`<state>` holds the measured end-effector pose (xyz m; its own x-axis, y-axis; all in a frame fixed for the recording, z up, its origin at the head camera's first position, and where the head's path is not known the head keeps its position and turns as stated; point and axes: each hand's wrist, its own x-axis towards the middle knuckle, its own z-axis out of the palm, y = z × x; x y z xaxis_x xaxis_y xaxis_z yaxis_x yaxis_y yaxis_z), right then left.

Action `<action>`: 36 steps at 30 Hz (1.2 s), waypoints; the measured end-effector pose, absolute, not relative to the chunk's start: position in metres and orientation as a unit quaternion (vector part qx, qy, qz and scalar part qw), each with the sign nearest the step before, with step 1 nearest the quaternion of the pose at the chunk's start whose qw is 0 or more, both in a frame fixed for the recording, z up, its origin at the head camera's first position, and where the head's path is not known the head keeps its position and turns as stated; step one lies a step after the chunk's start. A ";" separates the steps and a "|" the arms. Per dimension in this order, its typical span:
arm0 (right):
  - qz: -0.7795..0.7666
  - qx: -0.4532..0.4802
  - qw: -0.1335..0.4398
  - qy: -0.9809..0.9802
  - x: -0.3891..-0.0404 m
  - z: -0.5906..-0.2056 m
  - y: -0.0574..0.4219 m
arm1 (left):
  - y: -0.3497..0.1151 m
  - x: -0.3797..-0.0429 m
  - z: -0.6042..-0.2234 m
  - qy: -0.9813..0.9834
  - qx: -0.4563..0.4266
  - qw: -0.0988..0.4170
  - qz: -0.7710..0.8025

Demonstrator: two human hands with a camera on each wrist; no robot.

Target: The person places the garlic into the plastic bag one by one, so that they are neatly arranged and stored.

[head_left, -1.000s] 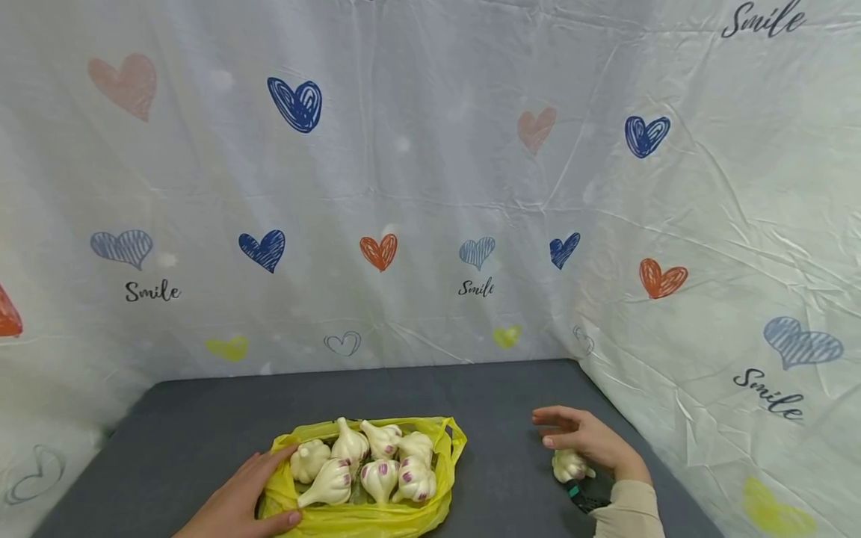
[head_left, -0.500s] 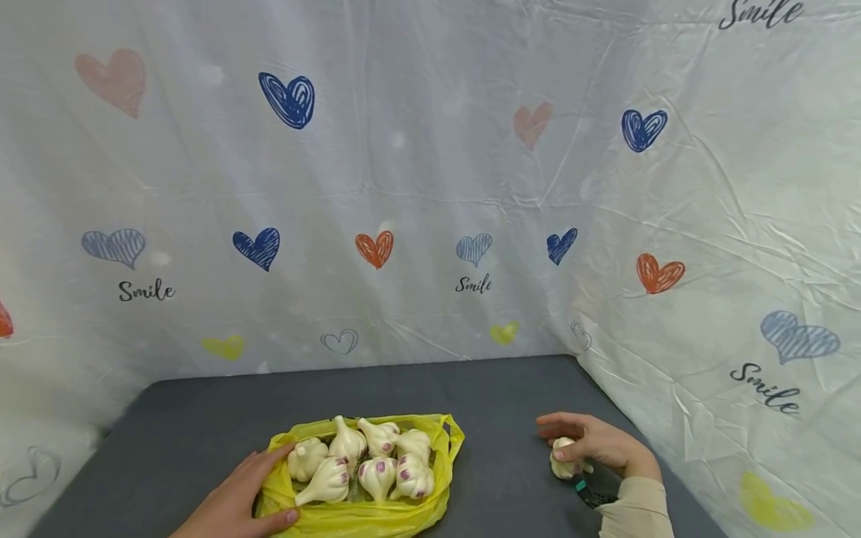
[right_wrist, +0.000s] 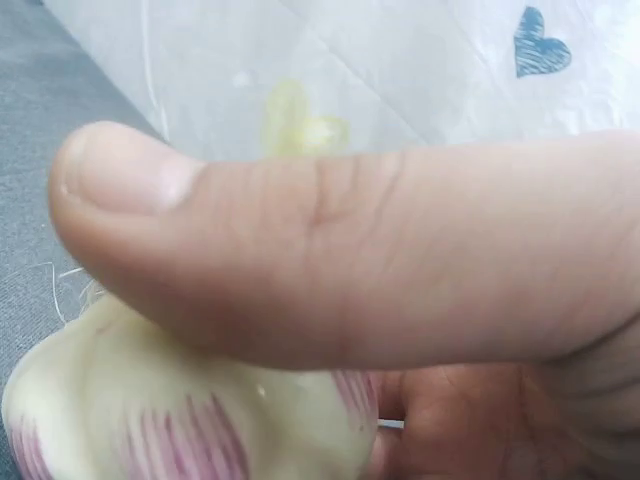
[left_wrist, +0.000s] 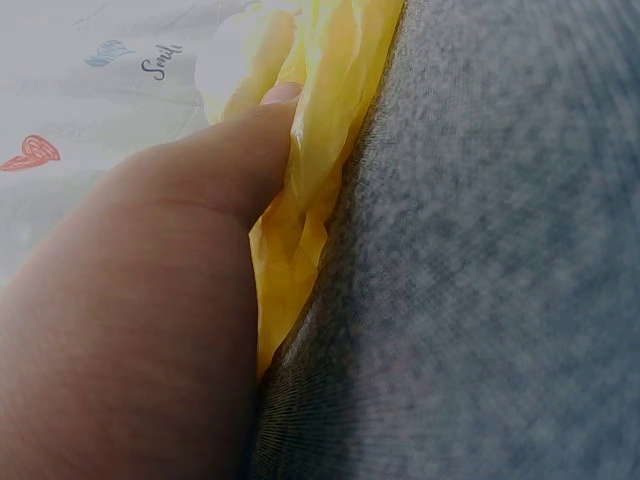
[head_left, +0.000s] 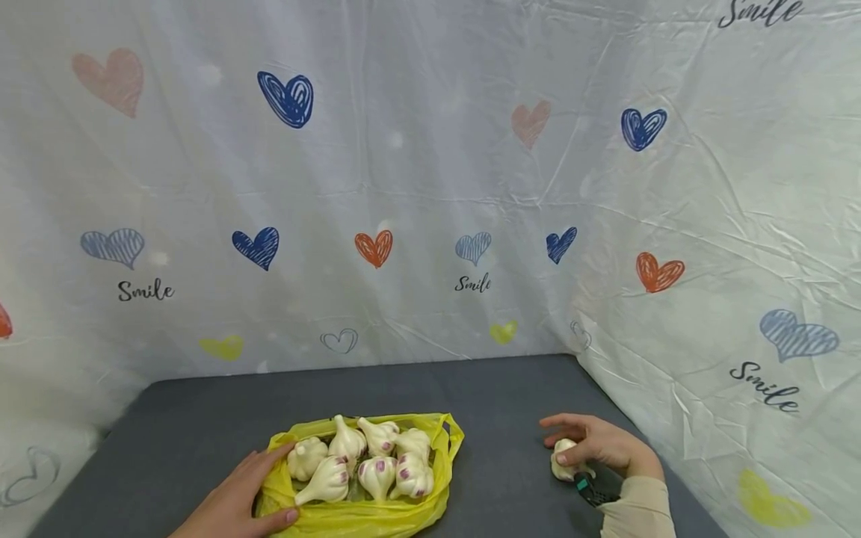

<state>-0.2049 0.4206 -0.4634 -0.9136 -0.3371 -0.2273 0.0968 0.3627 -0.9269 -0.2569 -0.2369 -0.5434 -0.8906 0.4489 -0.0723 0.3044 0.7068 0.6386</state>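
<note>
My right hand [head_left: 603, 446] grips a garlic bulb [head_left: 560, 471] low over the right part of the table. Up close in the right wrist view, the thumb lies across the top of this white bulb [right_wrist: 180, 415], which has purple streaks; fingers show behind it. A yellow plastic bag [head_left: 386, 519], its mouth spread wide, holds several more garlic bulbs [head_left: 329, 480]. My left hand [head_left: 232, 499] rests against the bag's left end, fingers straight along the side and thumb at the front edge. In the left wrist view the thumb [left_wrist: 250, 140] touches the yellow plastic.
A dark grey table [head_left: 484, 403] lies under everything. Behind it and along the right side hangs a pale curtain [head_left: 417, 172] printed with hearts and "Smile". A dark strap with a green patch [head_left: 582, 484] sits at my right wrist, by a beige sleeve [head_left: 639, 508].
My right thumb has come down over the garlic bulb, and the hand has shifted slightly right. The left hand and the bag stay in place, apart from a slight camera shift.
</note>
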 end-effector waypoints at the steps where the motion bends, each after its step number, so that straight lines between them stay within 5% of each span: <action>1: -0.560 -0.073 0.191 0.803 -0.205 -0.463 0.420 | -0.237 -0.257 -0.544 0.917 0.205 0.110 0.324; 13: -0.554 -0.095 0.164 0.811 -0.208 -0.456 0.414 | -0.238 -0.256 -0.544 0.914 0.212 0.100 0.331; 36: -0.486 -0.066 0.013 0.871 -0.217 -0.443 0.394 | -0.236 -0.252 -0.539 0.913 0.216 0.101 0.330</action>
